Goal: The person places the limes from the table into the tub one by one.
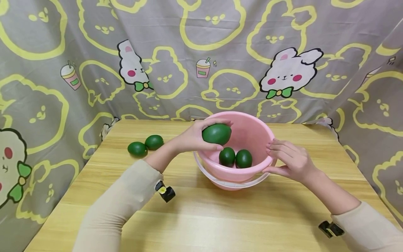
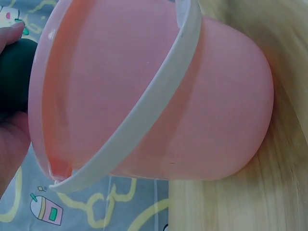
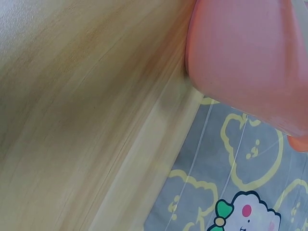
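A smooth green avocado (image 1: 216, 134) is in my left hand (image 1: 196, 137), thumb below and fingers over the top. That hand holds it over the left rim of a pink bucket (image 1: 250, 127). In the left wrist view, the avocado (image 2: 18, 74) shows at the left edge beside the rim. Two more avocados (image 1: 227, 156) lie side by side inside the bucket. My right hand (image 1: 291, 159) grips the bucket's right rim, fingers over the edge and thumb outside. The right wrist view shows the bucket's side (image 3: 245, 57) but not the hand.
Another pair of avocados (image 1: 137, 149) lies on the wooden table (image 1: 176, 217), left of the bucket. The bucket's white handle (image 1: 234, 184) hangs down at its front. A patterned grey curtain (image 1: 201, 94) stands behind the table and along both sides.
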Tool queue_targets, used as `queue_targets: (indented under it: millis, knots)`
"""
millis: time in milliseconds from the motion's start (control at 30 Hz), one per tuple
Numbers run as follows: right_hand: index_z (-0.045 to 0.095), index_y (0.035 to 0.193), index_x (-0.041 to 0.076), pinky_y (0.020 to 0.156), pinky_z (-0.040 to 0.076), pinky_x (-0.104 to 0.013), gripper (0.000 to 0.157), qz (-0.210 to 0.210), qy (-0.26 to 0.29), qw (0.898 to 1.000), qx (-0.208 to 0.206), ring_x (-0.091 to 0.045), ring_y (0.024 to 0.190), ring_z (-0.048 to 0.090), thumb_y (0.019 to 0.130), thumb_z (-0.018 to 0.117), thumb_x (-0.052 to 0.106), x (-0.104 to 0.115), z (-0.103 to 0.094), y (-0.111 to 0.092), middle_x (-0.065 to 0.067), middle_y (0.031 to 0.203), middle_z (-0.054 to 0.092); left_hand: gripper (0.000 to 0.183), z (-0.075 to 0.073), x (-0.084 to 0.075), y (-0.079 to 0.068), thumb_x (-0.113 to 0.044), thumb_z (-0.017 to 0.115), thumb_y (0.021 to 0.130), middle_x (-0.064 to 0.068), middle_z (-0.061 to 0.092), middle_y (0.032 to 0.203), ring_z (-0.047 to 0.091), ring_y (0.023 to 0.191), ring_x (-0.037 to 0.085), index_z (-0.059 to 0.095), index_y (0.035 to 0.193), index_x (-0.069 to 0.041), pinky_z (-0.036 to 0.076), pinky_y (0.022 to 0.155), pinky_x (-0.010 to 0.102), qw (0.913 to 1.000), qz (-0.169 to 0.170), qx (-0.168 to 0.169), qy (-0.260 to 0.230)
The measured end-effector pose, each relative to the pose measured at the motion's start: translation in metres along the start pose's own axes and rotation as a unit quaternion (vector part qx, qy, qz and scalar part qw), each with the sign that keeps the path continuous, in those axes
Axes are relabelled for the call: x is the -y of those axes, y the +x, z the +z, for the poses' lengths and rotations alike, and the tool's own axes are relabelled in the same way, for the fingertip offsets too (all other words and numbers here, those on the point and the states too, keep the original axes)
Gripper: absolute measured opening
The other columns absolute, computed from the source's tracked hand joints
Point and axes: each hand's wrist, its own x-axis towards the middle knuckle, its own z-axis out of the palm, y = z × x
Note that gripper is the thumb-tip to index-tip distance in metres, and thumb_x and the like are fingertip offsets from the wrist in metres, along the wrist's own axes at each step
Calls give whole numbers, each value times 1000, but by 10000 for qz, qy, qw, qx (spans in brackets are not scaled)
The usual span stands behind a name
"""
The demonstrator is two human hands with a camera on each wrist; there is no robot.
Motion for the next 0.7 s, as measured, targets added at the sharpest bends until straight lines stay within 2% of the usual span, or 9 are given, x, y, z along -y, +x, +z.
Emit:
queue_targets:
  millis: [67, 167, 300, 400, 533, 633, 700]
  knots:
    - [69, 74, -3, 71, 55, -36, 53, 0, -2, 10000, 7, -32, 66, 65, 81, 68, 49, 0, 0, 0, -18, 74, 69, 71, 0, 1, 1, -10, 79, 74, -1, 53, 137, 56, 113, 15, 48, 138, -12, 50, 91, 33, 9999, 89, 83, -87]
    - [69, 73, -3, 71, 55, -35, 53, 9, -19, 10000, 35, -32, 66, 65, 81, 67, 50, 0, 0, 0, -18, 74, 69, 81, -1, 1, 1, -4, 79, 74, 6, 46, 144, 47, 127, 16, 38, 144, -7, 41, 103, 35, 9986, 285, 269, -344]
    - [68, 73, -3, 75, 55, -33, 54, 29, -47, 10000, 77, -31, 67, 65, 82, 66, 50, 1, 0, 0, -17, 74, 69, 93, -4, -2, -2, 3, 76, 75, 9, 36, 151, 33, 138, 12, 24, 150, -9, 26, 114, 36, 9961, 461, 351, -664]
    - [68, 73, -3, 75, 55, -33, 54, 42, -41, 10000, 63, -32, 67, 65, 82, 67, 50, 0, 0, -1, -17, 75, 69, 95, -8, -5, -3, 3, 76, 75, 6, 34, 152, 32, 139, 12, 21, 152, -12, 25, 114, 35, 9957, 446, 314, -748]
    - [68, 74, -3, 72, 55, -35, 53, 62, -19, 10000, 26, -32, 67, 65, 82, 67, 49, -1, 1, -2, -18, 75, 69, 95, -12, -5, -5, -14, 78, 78, 6, 32, 153, 32, 139, 13, 19, 152, -14, 25, 114, 35, 9956, 449, 328, -753]
    - [68, 73, -3, 72, 55, -36, 53, 72, -8, 10000, 14, -33, 67, 65, 82, 67, 49, 0, 1, -2, -18, 75, 69, 99, -13, -3, -7, -30, 80, 76, 6, 32, 153, 32, 139, 13, 18, 152, -14, 25, 114, 38, 9963, 441, 290, -684]
    - [68, 74, -3, 72, 55, -36, 53, 76, 5, 10000, 11, -33, 67, 65, 82, 67, 49, 0, 1, -2, -18, 75, 69, 102, -14, -2, -9, -35, 80, 75, 6, 32, 153, 33, 139, 13, 18, 152, -13, 25, 114, 40, 9967, 429, 271, -639]
